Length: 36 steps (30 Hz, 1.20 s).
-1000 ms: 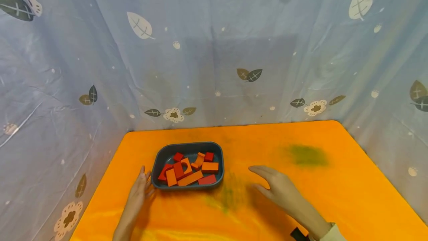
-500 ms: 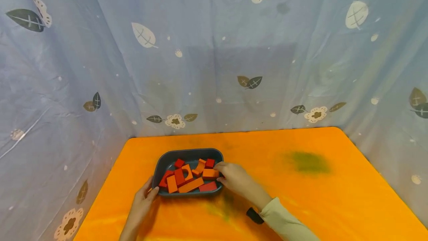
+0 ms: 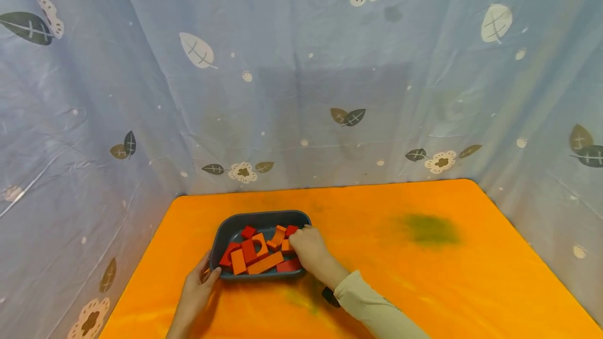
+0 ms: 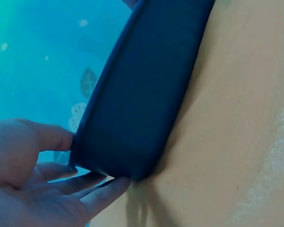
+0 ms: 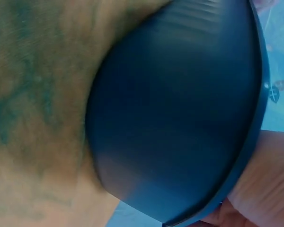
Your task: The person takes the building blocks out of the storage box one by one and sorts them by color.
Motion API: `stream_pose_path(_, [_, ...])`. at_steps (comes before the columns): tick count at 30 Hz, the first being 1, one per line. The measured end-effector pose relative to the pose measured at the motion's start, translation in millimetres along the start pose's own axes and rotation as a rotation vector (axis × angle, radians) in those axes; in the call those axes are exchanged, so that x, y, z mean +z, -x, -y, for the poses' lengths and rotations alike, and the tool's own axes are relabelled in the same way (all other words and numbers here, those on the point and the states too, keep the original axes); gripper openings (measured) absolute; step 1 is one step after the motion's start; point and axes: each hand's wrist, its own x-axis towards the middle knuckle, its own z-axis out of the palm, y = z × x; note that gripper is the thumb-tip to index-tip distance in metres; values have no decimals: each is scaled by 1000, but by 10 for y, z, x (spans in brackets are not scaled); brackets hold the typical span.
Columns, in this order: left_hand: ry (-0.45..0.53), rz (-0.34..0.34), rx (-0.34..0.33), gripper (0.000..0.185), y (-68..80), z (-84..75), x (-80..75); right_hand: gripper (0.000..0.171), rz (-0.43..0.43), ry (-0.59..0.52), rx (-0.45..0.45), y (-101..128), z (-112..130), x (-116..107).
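Note:
A dark blue-grey tray (image 3: 264, 217) holds several red and orange toy blocks and stands on the orange tabletop. My left hand (image 3: 195, 286) grips its left end, thumb at the rim and fingers along the outer wall, as the left wrist view shows. Over the right rim reaches my right hand (image 3: 311, 252), its curled fingers around the right end of an orange block (image 3: 287, 246); the fingertips are hidden. In the right wrist view the tray's outer wall (image 5: 170, 109) shows, with the hand crossing over its rim. A red block (image 3: 288, 265) lies just in front of that hand.
Beside the held block lie a curved orange block (image 3: 277, 236) and a red block (image 3: 292, 230). An arch-shaped orange block (image 3: 259, 245) and a long orange block (image 3: 265, 263) fill the middle. A patterned curtain (image 3: 264, 119) encloses the table (image 3: 377, 213) at the back and sides.
My right hand has come in from the right to the tray's right end and curled round the orange block. My left hand has closed onto the tray's left end. The blocks keep their places.

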Motion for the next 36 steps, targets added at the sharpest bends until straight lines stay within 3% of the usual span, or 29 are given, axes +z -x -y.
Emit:
stream_pose_path(4, [-23, -2, 18, 62, -13, -13, 6, 18, -9, -6, -21, -10, -22, 10])
stream_pose_path(12, [-49, -15, 2, 61, -5, 1, 27, 15, 63, -158, -76, -57, -126, -67])
stream_pose_path(19, [-36, -16, 11, 61, -5, 5, 24, 15, 36, -479, -108, -73, -380, -310])
stream_pose_path(25, [-52, -29, 25, 60, -18, -11, 22, 21, -50, -750, -77, 49, -742, -484])
stream_pose_path(32, [-42, -14, -5, 60, 0, -35, -3, 30, -94, -874, 35, 278, -1105, -271])
stream_pose_path(36, [-28, -11, 16, 60, 7, -29, 12, 32, -90, -939, 90, 426, -1241, -115])
